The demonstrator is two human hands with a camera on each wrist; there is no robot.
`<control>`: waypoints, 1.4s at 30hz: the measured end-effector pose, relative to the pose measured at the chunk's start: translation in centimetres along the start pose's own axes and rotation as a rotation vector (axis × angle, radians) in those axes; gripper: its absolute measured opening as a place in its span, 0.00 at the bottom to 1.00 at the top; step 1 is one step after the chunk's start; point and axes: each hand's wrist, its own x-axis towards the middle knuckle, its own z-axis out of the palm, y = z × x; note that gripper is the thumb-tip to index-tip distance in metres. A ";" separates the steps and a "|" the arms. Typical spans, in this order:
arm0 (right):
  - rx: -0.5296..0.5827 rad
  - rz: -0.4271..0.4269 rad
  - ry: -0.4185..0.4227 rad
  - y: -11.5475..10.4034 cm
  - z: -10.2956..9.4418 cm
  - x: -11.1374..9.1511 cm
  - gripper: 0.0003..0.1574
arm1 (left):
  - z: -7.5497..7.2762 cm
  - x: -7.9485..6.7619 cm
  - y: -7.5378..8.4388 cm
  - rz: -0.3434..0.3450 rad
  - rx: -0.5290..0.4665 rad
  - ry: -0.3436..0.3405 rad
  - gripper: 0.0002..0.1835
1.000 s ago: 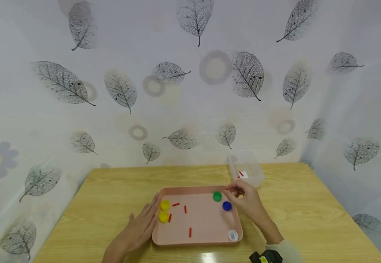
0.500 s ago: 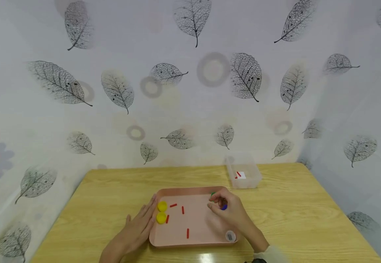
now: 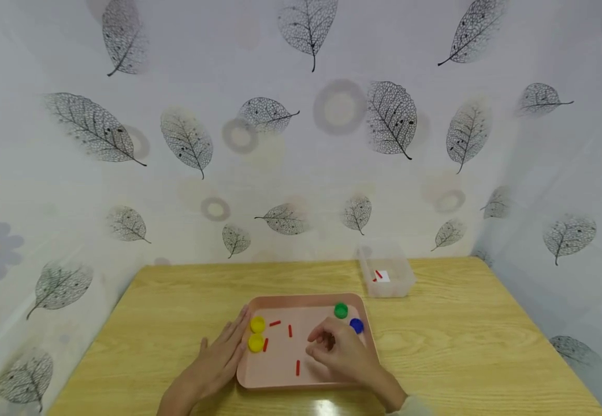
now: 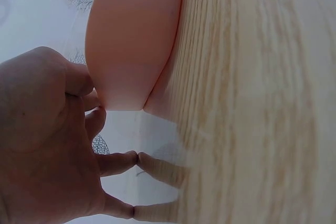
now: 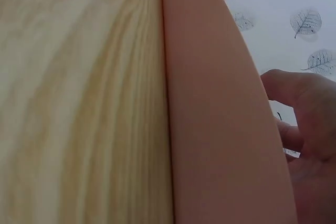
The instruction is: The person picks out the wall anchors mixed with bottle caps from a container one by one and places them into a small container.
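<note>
Presently, a shallow, pink, rectangular tray (image 3: 275, 380) with rounded corners is lying on a light wooden table (image 3: 186, 294), its long axis running from left to right. Inside, four thin, straight red sticks (image 3: 290, 331) are resting left of the right hand (image 3: 345, 351). The farthest one is pointing almost sideways; the other three are pointing mostly away from the person. All are looking short and evenly red. Two round yellow caps (image 3: 256, 342) are sitting by the left wall; a round green cap (image 3: 341, 310) and a round blue cap (image 3: 356, 325) are sitting near the far right corner.

The left hand (image 3: 216, 361) is resting its rather straight fingers against the tray's left side, not curling round it. The right hand is hovering over the right half, thumb and forefinger bending close together; whether they are pinching something cannot be told.
</note>
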 end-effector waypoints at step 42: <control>-0.175 0.064 -0.218 0.5 2.7 1.5 0.15 | -0.2 0.8 -0.9 0.000 0.004 0.000 0.30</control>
